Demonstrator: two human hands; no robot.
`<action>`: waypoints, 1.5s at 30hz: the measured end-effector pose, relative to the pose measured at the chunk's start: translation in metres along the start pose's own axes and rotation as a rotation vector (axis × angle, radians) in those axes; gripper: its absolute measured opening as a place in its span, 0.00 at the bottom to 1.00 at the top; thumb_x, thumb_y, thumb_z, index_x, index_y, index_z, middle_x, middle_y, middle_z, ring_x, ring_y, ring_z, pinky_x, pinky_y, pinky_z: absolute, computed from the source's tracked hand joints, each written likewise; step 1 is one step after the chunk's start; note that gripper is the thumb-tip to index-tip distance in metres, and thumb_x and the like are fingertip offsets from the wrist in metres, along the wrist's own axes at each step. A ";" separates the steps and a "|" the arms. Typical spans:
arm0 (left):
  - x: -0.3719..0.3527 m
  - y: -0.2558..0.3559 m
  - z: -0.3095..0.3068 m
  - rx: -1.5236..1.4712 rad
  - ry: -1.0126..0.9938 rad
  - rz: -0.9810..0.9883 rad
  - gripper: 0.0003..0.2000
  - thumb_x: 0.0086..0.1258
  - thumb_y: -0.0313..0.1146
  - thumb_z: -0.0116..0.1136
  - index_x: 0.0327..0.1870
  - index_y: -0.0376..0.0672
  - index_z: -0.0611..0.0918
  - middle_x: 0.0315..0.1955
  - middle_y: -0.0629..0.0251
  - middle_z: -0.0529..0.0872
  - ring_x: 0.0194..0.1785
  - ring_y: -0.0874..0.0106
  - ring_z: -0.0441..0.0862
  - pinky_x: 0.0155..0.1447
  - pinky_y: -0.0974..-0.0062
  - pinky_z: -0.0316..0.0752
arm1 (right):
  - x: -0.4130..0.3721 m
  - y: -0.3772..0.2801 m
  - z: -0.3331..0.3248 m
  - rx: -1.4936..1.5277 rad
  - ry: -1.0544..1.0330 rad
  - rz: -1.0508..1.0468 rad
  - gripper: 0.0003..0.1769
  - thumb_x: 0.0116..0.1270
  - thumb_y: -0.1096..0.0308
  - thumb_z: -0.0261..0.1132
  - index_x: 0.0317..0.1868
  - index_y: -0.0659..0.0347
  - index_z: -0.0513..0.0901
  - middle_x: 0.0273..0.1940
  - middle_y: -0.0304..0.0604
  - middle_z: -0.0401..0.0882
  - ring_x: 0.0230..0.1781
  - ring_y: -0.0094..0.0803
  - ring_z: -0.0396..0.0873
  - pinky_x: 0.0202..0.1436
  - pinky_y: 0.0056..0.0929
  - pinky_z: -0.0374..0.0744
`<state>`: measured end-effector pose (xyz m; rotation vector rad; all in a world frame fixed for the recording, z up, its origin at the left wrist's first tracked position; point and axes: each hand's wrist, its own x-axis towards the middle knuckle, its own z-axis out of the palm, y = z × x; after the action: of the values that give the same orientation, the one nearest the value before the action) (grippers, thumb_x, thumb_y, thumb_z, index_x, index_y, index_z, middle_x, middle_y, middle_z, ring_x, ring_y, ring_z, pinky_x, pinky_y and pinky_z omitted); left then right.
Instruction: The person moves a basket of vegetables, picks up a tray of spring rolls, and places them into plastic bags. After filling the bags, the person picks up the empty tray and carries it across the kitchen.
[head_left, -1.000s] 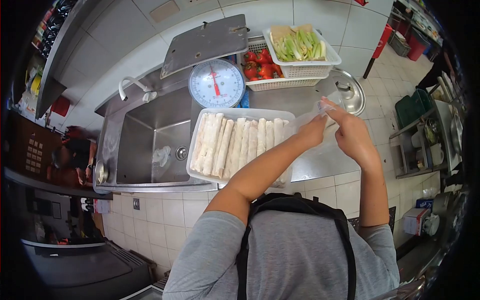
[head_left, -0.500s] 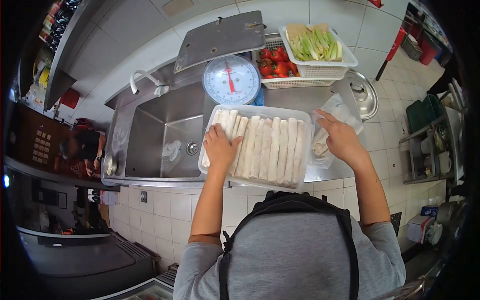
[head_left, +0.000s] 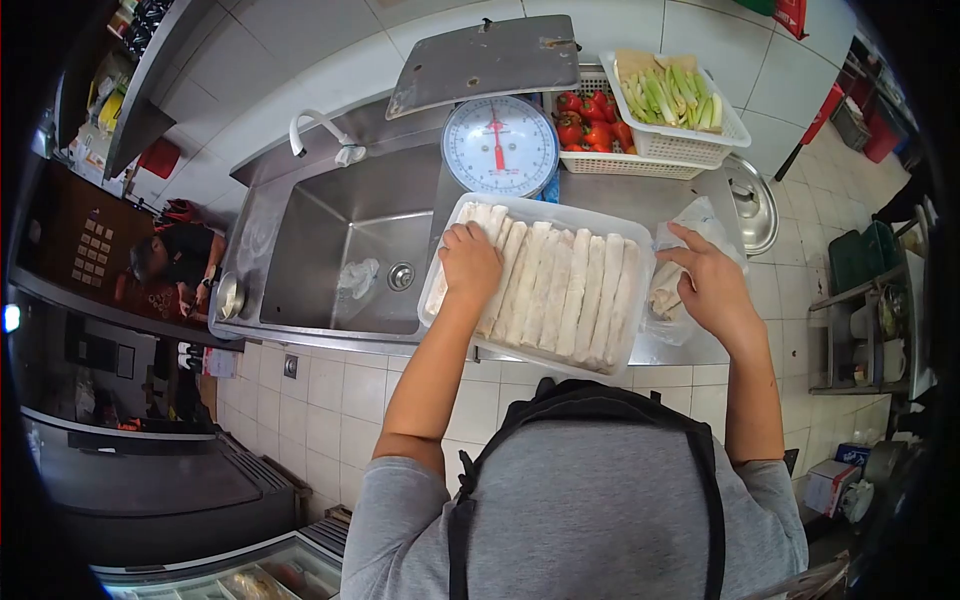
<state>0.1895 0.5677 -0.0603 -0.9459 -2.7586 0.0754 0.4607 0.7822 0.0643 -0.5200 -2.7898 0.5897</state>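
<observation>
Long pale uncooked spring rolls (head_left: 548,285) lie side by side in a translucent plastic tub (head_left: 628,345), which sits at the counter's front edge. My left hand (head_left: 470,262) is at the tub's left end, its fingers closed down over the leftmost rolls; the fingertips are partly hidden. Right of the tub lies a clear plastic bag (head_left: 700,215) with more pale rolls (head_left: 664,288) in it. Over this bag is my right hand (head_left: 712,285), index finger stretched out and the fingers apart, holding nothing visible.
Behind the tub stands a dial scale (head_left: 500,146), with a grey board (head_left: 485,65) over its back. Baskets hold red peppers (head_left: 590,122) and cut green stalks (head_left: 672,97). A steel sink (head_left: 345,225) is left; a metal lid (head_left: 750,205) is right. Another person (head_left: 180,262) is far left.
The view has shifted, so the counter appears further right. My left hand's fingers have drawn in from lying spread on the rolls. My right hand stays by the bag, fingers slightly more spread.
</observation>
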 end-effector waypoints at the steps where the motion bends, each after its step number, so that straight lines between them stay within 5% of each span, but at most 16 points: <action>1: 0.001 -0.001 0.000 0.004 0.008 0.010 0.26 0.64 0.45 0.62 0.54 0.32 0.74 0.50 0.48 0.76 0.56 0.54 0.75 0.53 0.55 0.78 | -0.001 0.002 0.001 -0.007 0.003 0.005 0.23 0.52 0.83 0.59 0.48 0.59 0.87 0.65 0.50 0.77 0.56 0.48 0.81 0.54 0.40 0.81; 5: 0.008 -0.002 -0.002 0.013 -0.059 0.004 0.27 0.63 0.47 0.64 0.54 0.34 0.75 0.50 0.49 0.77 0.56 0.54 0.75 0.57 0.55 0.76 | -0.006 0.009 0.006 -0.029 0.017 0.030 0.23 0.51 0.83 0.60 0.49 0.59 0.87 0.66 0.49 0.76 0.57 0.48 0.80 0.57 0.41 0.80; 8: 0.023 -0.008 0.000 -0.125 0.231 0.159 0.27 0.62 0.49 0.65 0.54 0.37 0.76 0.51 0.53 0.78 0.56 0.54 0.76 0.60 0.55 0.72 | -0.005 0.008 0.010 -0.021 0.071 -0.003 0.23 0.52 0.83 0.60 0.49 0.59 0.87 0.66 0.49 0.76 0.60 0.49 0.76 0.60 0.41 0.79; 14: 0.056 -0.001 0.008 -0.147 0.078 0.204 0.22 0.64 0.48 0.64 0.52 0.41 0.80 0.49 0.59 0.81 0.57 0.60 0.75 0.60 0.56 0.67 | 0.015 -0.023 0.031 -0.057 0.308 -0.251 0.23 0.53 0.81 0.62 0.50 0.57 0.87 0.66 0.48 0.75 0.67 0.53 0.69 0.69 0.46 0.71; 19: 0.062 -0.013 0.012 -0.349 0.102 0.260 0.15 0.61 0.45 0.65 0.43 0.46 0.85 0.44 0.58 0.82 0.56 0.60 0.75 0.60 0.58 0.65 | 0.035 -0.026 0.129 0.192 -0.192 -0.391 0.26 0.59 0.73 0.66 0.61 0.58 0.80 0.72 0.52 0.67 0.73 0.58 0.61 0.73 0.54 0.64; 23: 0.061 -0.012 0.010 -0.429 0.128 0.247 0.14 0.59 0.46 0.65 0.39 0.47 0.87 0.44 0.57 0.82 0.55 0.60 0.75 0.60 0.58 0.66 | 0.056 -0.039 0.167 -0.026 -0.397 -0.300 0.40 0.60 0.58 0.72 0.72 0.57 0.69 0.77 0.54 0.58 0.77 0.63 0.52 0.78 0.58 0.54; 28: 0.066 -0.003 -0.029 -0.814 -0.107 0.263 0.21 0.55 0.41 0.74 0.51 0.50 0.86 0.46 0.59 0.81 0.56 0.59 0.76 0.61 0.60 0.69 | 0.068 -0.033 0.180 -0.008 -0.467 -0.225 0.49 0.56 0.53 0.76 0.74 0.61 0.64 0.78 0.57 0.55 0.80 0.62 0.46 0.80 0.62 0.45; 32: 0.051 -0.011 -0.013 -1.068 -0.172 0.344 0.35 0.50 0.35 0.78 0.65 0.48 0.78 0.57 0.52 0.79 0.62 0.52 0.76 0.66 0.64 0.71 | 0.070 -0.023 0.186 0.332 -0.289 -0.105 0.44 0.57 0.59 0.75 0.72 0.64 0.67 0.73 0.57 0.63 0.71 0.57 0.64 0.73 0.54 0.63; 33: 0.040 -0.015 -0.008 -0.894 -0.113 0.388 0.45 0.48 0.37 0.80 0.72 0.47 0.70 0.61 0.47 0.77 0.66 0.49 0.74 0.69 0.62 0.69 | 0.071 -0.021 0.190 0.503 -0.229 -0.027 0.42 0.58 0.61 0.74 0.71 0.64 0.68 0.72 0.56 0.65 0.67 0.54 0.69 0.70 0.50 0.68; 36: 0.010 -0.015 -0.022 -0.669 -0.326 0.102 0.50 0.46 0.38 0.81 0.75 0.44 0.65 0.60 0.43 0.77 0.66 0.46 0.73 0.69 0.60 0.69 | 0.077 -0.022 0.192 0.996 -0.248 0.204 0.36 0.63 0.67 0.70 0.71 0.64 0.69 0.66 0.49 0.71 0.60 0.40 0.76 0.63 0.37 0.75; 37: 0.008 -0.021 -0.004 -0.774 -0.208 0.145 0.51 0.45 0.39 0.81 0.74 0.43 0.64 0.59 0.40 0.76 0.66 0.45 0.73 0.68 0.59 0.70 | 0.078 -0.025 0.192 1.158 -0.289 0.282 0.34 0.65 0.69 0.68 0.71 0.63 0.69 0.64 0.45 0.73 0.58 0.35 0.77 0.62 0.32 0.76; 40: -0.001 -0.010 -0.029 -0.696 -0.273 0.038 0.49 0.44 0.39 0.80 0.71 0.37 0.68 0.62 0.44 0.76 0.68 0.50 0.72 0.71 0.61 0.67 | 0.073 -0.035 0.190 1.323 -0.348 0.397 0.33 0.66 0.71 0.67 0.71 0.64 0.69 0.64 0.45 0.72 0.56 0.30 0.76 0.59 0.28 0.75; 45: -0.012 0.010 -0.060 -0.741 -0.091 0.090 0.41 0.47 0.34 0.74 0.68 0.37 0.72 0.55 0.45 0.80 0.59 0.52 0.80 0.61 0.60 0.75 | 0.059 -0.049 0.181 1.313 -0.337 0.357 0.33 0.68 0.66 0.64 0.72 0.63 0.68 0.63 0.44 0.72 0.58 0.29 0.74 0.62 0.28 0.71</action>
<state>0.2181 0.5665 -0.0056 -1.2387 -2.8474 -0.9670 0.3375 0.7015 -0.0659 -0.5846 -1.8554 2.4182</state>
